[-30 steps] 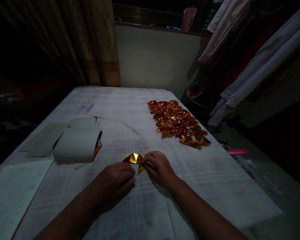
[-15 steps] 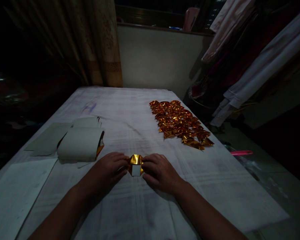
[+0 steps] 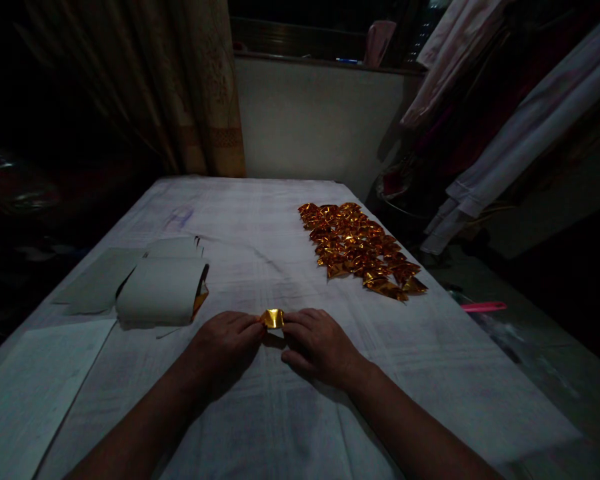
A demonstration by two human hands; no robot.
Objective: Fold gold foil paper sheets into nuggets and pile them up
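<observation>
A small folded piece of gold foil paper (image 3: pixel 274 319) is held between my two hands, just above the cloth-covered table (image 3: pixel 280 427). My left hand (image 3: pixel 233 337) pinches its left end. My right hand (image 3: pixel 314 340) has its fingers closed on the right end, the thumb lower and a little apart. The shiny gold side shows on top; its underside is in shadow. To the left lies a stack of pale paper sheets (image 3: pixel 161 291), curled over, with gold showing at the right edge. Several folded gold foil pieces (image 3: pixel 353 243) sit in rows at the far right of the table.
A large white sheet (image 3: pixel 40 393) lies at the table's left front. Clothes (image 3: pixel 520 140) hang over the right side. A curtain (image 3: pixel 200 87) hangs at the back left. Past the right edge, a pink-handled object (image 3: pixel 484 307) is on the floor side. A pink cup (image 3: pixel 379 43) stands on the sill.
The foil piece between my hands has changed shape: its white square face no longer shows, only a gold band. My left hand has moved slightly right and its fingers have closed in.
</observation>
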